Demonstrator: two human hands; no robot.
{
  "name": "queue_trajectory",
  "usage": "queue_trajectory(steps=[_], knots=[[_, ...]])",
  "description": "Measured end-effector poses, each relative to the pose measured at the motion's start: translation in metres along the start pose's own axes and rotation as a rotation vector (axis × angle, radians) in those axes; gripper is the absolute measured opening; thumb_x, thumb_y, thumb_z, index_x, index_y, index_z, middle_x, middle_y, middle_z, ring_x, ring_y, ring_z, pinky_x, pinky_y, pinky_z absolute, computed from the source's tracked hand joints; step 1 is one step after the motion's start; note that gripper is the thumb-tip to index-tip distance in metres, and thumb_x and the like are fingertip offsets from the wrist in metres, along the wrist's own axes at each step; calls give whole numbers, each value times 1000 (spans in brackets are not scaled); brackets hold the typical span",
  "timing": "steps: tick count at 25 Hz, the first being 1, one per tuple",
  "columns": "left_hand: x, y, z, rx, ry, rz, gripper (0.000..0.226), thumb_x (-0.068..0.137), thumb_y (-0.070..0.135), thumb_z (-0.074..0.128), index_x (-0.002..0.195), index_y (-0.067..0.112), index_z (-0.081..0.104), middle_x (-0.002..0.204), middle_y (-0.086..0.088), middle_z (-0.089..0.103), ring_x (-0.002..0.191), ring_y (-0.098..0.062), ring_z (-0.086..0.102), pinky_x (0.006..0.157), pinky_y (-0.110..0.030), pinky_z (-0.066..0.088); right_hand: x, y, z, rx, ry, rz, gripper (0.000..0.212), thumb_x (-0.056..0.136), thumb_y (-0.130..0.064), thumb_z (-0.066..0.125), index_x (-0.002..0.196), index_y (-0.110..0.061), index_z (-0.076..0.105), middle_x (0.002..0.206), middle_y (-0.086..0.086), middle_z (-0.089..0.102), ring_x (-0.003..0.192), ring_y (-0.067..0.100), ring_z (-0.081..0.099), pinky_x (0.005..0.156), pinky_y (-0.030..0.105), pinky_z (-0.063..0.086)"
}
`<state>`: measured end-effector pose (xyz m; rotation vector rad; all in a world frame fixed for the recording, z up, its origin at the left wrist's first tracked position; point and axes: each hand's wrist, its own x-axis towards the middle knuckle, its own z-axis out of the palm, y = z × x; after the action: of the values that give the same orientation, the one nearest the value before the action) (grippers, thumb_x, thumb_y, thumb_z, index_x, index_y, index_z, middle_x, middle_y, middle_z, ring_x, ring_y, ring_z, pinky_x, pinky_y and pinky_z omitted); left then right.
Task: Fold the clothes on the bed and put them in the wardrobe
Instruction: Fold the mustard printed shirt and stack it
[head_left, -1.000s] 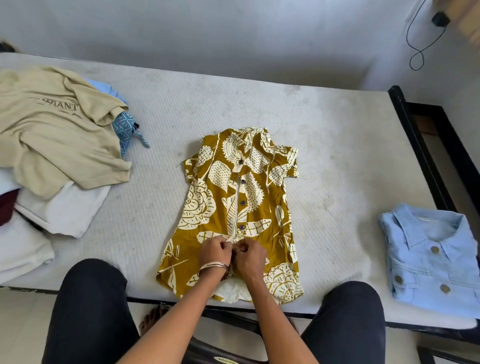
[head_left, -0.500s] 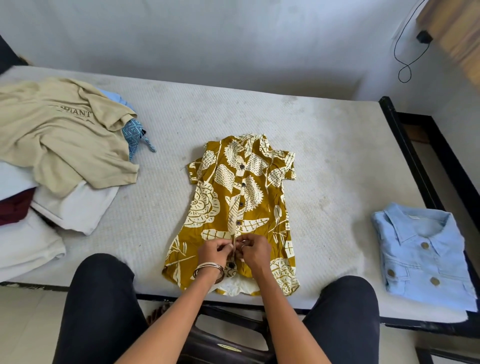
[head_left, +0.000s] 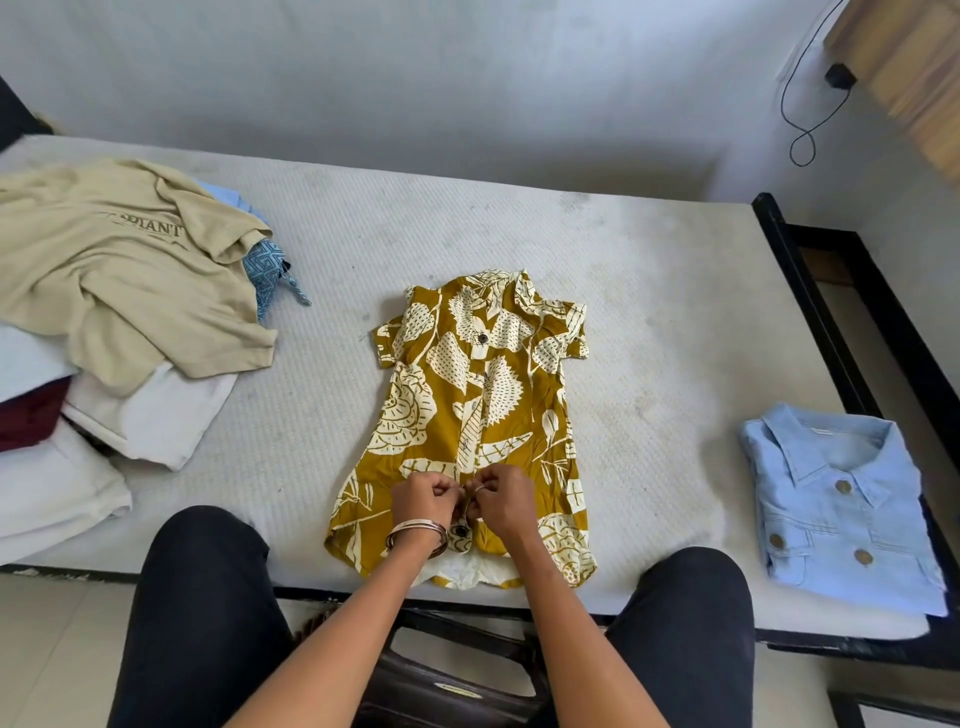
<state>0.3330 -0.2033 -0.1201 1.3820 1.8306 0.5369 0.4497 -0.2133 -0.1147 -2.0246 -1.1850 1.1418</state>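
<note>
A mustard-yellow shirt with a cream leaf print lies flat and face up in the middle of the bed, collar at the far end and hem at the near edge of the mattress. Its front placket runs down the centre, with a dark button showing near the collar and another just above the hem. Both hands meet on that placket in the lower part of the shirt. The left hand, wearing thin bangles at the wrist, has its fingers curled in a pinching grip on the left edge of the placket. The right hand, with a ring on one finger, is curled the same way and pinches the right edge just beside it; the two sets of knuckles almost touch. A bit of white lining shows under the hem.

At the left of the bed sits an unfolded heap: a beige T-shirt with printed lettering on top, a blue patterned cloth peeking out at its right, white garments and a dark red piece underneath. At the near right, well apart from the yellow shirt, a light blue denim shirt lies folded with its collar and brass-coloured buttons up. The person's knees in dark trousers frame the near edge. A black cable hangs on the far wall at the right.
</note>
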Motion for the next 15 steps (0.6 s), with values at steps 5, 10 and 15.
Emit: queue_trajectory(steps=[5,10,15], knots=[[8,1,-5,-318,-113,-339,12,72,2,74,66,13,75,69,-10,73,69,-31,71,65,-46,61,-5,-1,5,12,25,-38,10,86,-6,65,80,-13,62,73,3,64,69,21,62,60,31,51],[7,2,-2,-33,-83,-200,15,80,12,67,67,8,73,70,-7,71,68,-26,65,62,-27,52,-12,0,13,-135,86,-132,8,79,-3,61,77,-10,64,67,1,58,58,15,48,45,11,32],[10,2,-1,-319,-83,-419,23,81,16,64,67,-1,69,59,-11,65,56,-24,56,55,-34,50,-9,-1,10,-115,26,-147,12,75,2,62,79,-9,66,67,0,58,55,6,46,47,10,35]])
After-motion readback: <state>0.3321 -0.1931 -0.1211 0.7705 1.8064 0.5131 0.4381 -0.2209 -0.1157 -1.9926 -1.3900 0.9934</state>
